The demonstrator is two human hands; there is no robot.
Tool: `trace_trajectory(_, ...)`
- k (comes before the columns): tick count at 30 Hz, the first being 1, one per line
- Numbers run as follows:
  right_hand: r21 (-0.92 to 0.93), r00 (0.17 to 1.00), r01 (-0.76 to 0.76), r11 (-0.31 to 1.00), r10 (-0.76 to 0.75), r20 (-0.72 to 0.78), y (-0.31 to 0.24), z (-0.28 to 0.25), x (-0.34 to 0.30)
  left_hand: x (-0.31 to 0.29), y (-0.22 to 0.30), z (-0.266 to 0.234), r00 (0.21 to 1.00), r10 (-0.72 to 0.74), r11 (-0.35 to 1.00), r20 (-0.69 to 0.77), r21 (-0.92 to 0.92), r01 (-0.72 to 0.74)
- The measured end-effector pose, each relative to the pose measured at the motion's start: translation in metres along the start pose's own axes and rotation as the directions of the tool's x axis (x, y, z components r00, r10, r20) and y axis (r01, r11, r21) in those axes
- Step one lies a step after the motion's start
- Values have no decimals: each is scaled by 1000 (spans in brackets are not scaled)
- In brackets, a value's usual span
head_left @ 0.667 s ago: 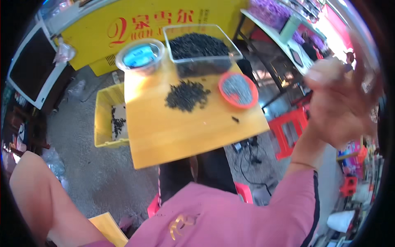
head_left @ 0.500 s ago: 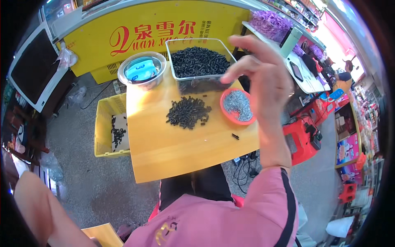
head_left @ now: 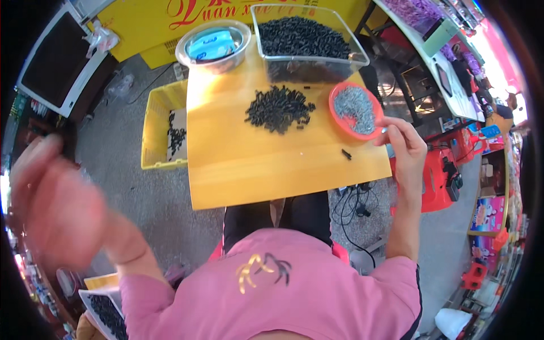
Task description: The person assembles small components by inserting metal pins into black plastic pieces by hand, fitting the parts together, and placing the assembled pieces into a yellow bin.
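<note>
My right hand point(head_left: 405, 141) is at the right side of the yellow wooden table, its thumb and fingers pinched at the near rim of a red bowl point(head_left: 334, 113). Small silver metal pieces point(head_left: 354, 107) lie inside that bowl. My left hand point(head_left: 62, 209) is off to the left, away from the table, and smeared by motion; its fingers cannot be made out. On the table point(head_left: 243, 170) a heap of short black tube-like pieces point(head_left: 277, 107) lies left of the bowl. A few loose black pieces point(head_left: 346, 154) lie just below the bowl.
At the table's far side stand a clear bin point(head_left: 306, 58) full of black pieces and a clear round tub point(head_left: 182, 51) with a blue packet. A yellow crate point(head_left: 153, 127) with black pieces sits on the floor at left. Red stools point(head_left: 433, 187) and cables are at right.
My right hand has come down from above the far bin to the red bowl's rim. My left hand has risen into view at the left, in motion. The whole view has shifted.
</note>
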State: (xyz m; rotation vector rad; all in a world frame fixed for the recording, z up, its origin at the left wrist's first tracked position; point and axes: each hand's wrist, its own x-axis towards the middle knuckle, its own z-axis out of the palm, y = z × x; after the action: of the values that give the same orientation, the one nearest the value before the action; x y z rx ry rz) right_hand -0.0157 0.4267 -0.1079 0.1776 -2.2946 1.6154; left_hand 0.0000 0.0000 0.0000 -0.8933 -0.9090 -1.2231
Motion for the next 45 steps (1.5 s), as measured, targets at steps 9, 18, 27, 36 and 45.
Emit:
trace_trajectory(9, -214, 881, -48, 976, 142, 451, 86, 9, -4, -255, -78, -31, 130, -908, 393, 399, 700, 596)
trace_trajectory(18, 234, 998, -61, 970, 53, 40, 111, 168, -7, -324, -65, -29, 243, -938, 335, 249, 834, 438)
trace_trajectory(27, -35, 547, -392, 919, 264, 794, 106, 69, -219, -317, -56, -33, 236, -928, 369, 288, 798, 476)
trace_trajectory(36, -733, 244, -423, 533, 846, 474, 127, -130, -201, -314, -44, -20, 250, -912, 405, 326, 816, 412)
trace_trajectory(45, -428, 926, 73, 901, 99, 365, 119, 22, -25, -324, -11, 18, 204, -901, 426, 382, 702, 570)
